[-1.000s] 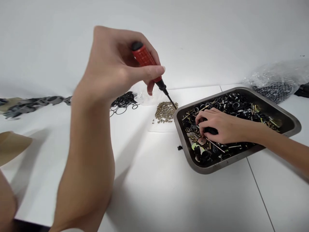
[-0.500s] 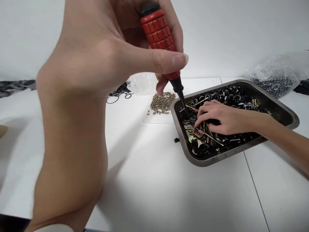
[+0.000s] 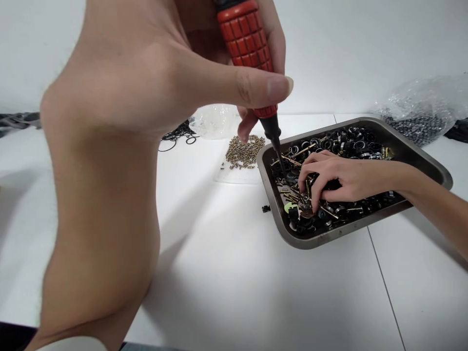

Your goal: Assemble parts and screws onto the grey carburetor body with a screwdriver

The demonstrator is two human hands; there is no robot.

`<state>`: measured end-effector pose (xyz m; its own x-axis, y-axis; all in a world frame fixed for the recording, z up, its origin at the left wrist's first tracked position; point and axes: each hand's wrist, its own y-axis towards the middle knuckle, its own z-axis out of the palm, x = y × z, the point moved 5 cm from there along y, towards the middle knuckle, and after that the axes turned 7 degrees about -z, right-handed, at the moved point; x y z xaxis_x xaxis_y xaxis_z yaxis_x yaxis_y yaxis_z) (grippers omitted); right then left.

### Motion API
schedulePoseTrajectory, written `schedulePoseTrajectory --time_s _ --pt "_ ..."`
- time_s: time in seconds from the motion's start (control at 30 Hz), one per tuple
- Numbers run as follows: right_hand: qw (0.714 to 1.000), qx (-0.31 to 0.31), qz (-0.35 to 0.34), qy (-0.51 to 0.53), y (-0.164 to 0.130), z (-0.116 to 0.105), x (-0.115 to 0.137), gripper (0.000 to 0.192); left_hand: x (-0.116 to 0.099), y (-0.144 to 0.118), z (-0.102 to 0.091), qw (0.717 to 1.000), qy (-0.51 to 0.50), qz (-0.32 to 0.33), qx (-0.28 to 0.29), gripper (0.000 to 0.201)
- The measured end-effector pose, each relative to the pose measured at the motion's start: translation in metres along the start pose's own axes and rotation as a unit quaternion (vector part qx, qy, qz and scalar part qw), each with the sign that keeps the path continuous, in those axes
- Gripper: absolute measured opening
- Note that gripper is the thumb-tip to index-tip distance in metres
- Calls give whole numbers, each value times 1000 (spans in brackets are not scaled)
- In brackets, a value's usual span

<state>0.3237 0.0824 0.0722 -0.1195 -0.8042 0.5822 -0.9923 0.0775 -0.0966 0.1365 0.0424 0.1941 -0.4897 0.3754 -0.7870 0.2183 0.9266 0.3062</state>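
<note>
My left hand [image 3: 175, 73] is large and close to the camera, closed around the red gridded handle of a screwdriver [image 3: 245, 36]. The thumb presses along the handle, and the dark shaft slants down with its tip among parts at the near left of a metal tray [image 3: 314, 242]. My right hand [image 3: 329, 178] reaches into the tray from the right. Its fingers are bent and apart, with the tips touching a jumble of black rings, brass screws [image 3: 290, 197] and thin rods. Whatever lies under the palm is partly hidden.
Left of the tray, many small brass screws [image 3: 244, 152] lie on a clear sheet. Black rubber rings [image 3: 179, 134] and a clear plastic bag [image 3: 214, 121] are behind. At back right sits a bag of dark small parts [image 3: 417, 124]. One black piece [image 3: 266, 208] lies beside the tray.
My right hand's fingers have shifted slightly toward me and curled more among the parts. The left hand still grips the screwdriver, with its tip in the tray. The view has shifted slightly.
</note>
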Motion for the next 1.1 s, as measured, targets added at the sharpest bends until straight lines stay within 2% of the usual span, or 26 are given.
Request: schedulePoseTrajectory --time_s 0.13,0.33,0.6,0.8,1.0,1.1 --pt "1000 -3 -2 -4 1 0 0 27 -10 -1 9 996 75 40 11 55" --pt "1000 -7 -4 -6 8 -2 7 25 -11 3 30 994 -2 40 103 16" --pt "1000 -9 12 -3 11 -6 15 26 -8 3 39 989 2 15 146 10" --pt "1000 -13 9 10 11 -5 13 25 -8 4 37 988 22 17 149 13" --pt "1000 -19 -2 15 8 -2 7 26 -10 3 28 991 46 48 115 14" --pt "1000 -21 1 13 6 0 4 25 -6 4 24 992 69 42 99 17"
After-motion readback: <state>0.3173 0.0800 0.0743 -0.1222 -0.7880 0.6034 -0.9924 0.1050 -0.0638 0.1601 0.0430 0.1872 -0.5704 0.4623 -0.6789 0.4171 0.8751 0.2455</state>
